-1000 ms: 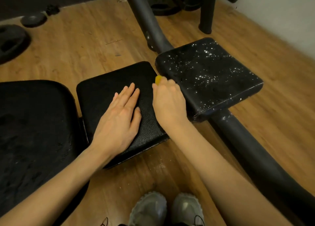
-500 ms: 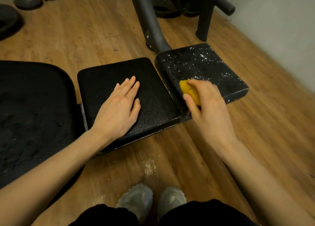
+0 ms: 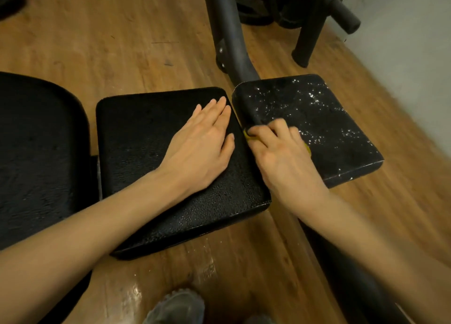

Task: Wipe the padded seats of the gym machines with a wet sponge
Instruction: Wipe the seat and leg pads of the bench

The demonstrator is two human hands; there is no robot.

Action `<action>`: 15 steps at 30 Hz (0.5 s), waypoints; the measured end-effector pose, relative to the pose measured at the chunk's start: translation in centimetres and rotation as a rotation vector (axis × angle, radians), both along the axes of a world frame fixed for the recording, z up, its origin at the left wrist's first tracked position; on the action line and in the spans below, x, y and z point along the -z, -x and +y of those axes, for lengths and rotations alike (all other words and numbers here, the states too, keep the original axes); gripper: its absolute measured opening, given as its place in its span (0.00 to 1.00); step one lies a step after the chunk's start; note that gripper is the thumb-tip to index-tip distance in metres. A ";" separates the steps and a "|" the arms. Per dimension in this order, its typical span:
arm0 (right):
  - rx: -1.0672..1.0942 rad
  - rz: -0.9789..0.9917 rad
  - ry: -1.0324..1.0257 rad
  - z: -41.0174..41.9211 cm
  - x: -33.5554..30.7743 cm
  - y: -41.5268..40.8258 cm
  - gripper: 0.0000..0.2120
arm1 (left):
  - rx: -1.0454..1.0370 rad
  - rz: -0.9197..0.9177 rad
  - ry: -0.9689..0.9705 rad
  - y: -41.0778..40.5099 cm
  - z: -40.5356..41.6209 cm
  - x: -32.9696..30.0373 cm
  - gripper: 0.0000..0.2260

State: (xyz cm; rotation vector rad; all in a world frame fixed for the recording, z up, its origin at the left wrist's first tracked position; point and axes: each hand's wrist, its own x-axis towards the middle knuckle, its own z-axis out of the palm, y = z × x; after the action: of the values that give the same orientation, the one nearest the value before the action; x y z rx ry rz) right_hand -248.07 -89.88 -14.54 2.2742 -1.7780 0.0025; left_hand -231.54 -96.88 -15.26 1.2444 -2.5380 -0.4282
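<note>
right hand (image 3: 283, 152) moved inward | grip curled on sponge (image 3: 247, 135) | wet pad (image 3: 317, 118)

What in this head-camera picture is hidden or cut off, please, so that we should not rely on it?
- Yellow sponge: mostly covered by the right hand, head view.
- Large left pad: cut by the left edge.
- Shoes: cut by the bottom edge.
- Middle pad: partly under the left hand.

Left hand (image 3: 202, 138) flat on a black pad (image 3: 151, 177); right hand (image 3: 280, 150) presses a yellow sponge (image 3: 247, 136) onto the speckled pad (image 3: 324, 121) beside it.
</note>
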 end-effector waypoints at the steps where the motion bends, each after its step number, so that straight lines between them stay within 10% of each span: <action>1: -0.010 0.024 -0.009 -2.1 0.1 0.0 0.10 | 0.000 0.000 0.005 -0.1 0.0 0.3 0.26; 15: 0.028 -0.127 -0.095 -8.6 0.9 -0.1 0.18 | -0.022 -0.005 0.054 0.0 0.5 0.4 0.27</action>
State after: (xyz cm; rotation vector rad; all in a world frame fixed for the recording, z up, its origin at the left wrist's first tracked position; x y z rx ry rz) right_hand -247.95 -98.51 -15.46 2.3629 -1.9110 0.0594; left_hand -231.54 -96.35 -15.63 1.2541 -2.5202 -0.3503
